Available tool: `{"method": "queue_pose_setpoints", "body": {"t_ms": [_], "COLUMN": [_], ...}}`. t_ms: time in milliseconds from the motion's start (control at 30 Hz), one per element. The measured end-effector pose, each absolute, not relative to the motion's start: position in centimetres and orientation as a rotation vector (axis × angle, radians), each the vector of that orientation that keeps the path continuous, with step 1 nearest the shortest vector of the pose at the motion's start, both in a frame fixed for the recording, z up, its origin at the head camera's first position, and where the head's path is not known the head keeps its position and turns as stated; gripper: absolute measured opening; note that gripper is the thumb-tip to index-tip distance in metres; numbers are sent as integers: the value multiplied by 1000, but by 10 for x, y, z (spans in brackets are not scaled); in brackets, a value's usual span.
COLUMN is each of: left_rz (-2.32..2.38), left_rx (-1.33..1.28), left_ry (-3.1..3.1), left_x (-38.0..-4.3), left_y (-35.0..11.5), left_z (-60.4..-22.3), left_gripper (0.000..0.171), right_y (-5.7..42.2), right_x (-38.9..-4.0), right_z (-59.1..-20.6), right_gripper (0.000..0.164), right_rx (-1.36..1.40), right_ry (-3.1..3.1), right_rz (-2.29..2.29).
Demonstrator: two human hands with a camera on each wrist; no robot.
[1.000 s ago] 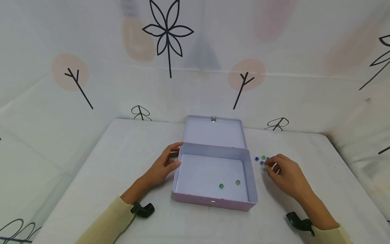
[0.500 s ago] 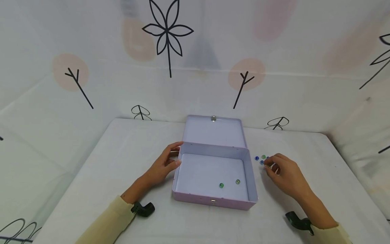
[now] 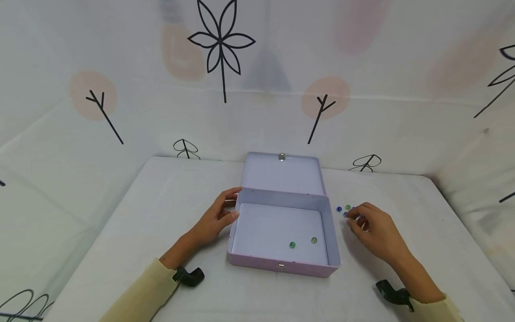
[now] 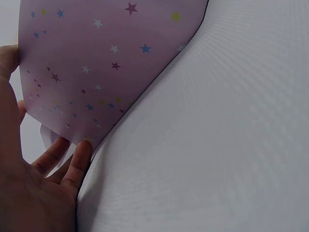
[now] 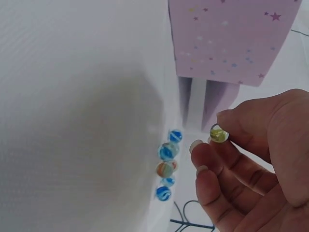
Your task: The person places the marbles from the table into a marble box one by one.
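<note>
A lilac metal box [image 3: 281,269] stands with its lid [image 3: 283,174] raised at the back. On its floor lie a green marble [image 3: 292,245] and a paler green marble [image 3: 314,240]. My left hand [image 3: 212,225] holds the box's left side, thumb at the rim and fingers along the outside, which shows printed stars in the left wrist view. To the right of the box, my right hand [image 3: 376,230] pinches a clear marble with a yellow swirl [image 5: 219,134] between thumb and forefinger, above the table. The other right fingers are loosely bent.
Several loose marbles lie by the right hand, among them a blue marble [image 3: 339,209], a green marble [image 3: 348,207] and an orange-tinted marble [image 5: 165,169]. A white cloth covers the table [image 3: 189,179]. A patterned curtain [image 3: 265,120] hangs behind it.
My right hand has shifted very slightly left, toward the box. The left hand and the box have not moved.
</note>
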State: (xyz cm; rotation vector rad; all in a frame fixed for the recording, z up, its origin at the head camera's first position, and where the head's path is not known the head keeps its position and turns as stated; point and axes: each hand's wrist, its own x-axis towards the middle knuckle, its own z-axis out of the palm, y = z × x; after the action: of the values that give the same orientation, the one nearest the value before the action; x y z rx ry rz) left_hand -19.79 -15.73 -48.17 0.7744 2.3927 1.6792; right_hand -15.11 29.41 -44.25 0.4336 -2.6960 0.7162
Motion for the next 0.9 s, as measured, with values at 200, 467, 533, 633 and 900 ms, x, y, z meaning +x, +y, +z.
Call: {"method": "queue_pose_setpoints", "body": {"t_ms": [200, 467, 533, 633, 900], "left_rz": [1679, 1674, 1675, 1693, 1723], "left_rx": [782, 781, 782, 796, 823], "left_ry": [2393, 2396, 2392, 2376, 2351], "left_x": [-198, -198, -198, -198, -199], "left_y": [-157, -157, -158, -158, -158], "left_z": [-483, -484, -483, -483, -484], "left_gripper": [65, 65, 65, 65, 63], "right_y": [289, 279, 276, 272, 263], "right_x": [-148, -143, -141, -139, -133], "right_z": [-439, -430, -428, -425, -417], "right_gripper": [22, 27, 28, 32, 35], "right_rx": [454, 481, 492, 507, 522], "right_ry": [-2670, -2610, -2588, -2568, -2561], "right_rz": [747, 776, 782, 793, 821]}}
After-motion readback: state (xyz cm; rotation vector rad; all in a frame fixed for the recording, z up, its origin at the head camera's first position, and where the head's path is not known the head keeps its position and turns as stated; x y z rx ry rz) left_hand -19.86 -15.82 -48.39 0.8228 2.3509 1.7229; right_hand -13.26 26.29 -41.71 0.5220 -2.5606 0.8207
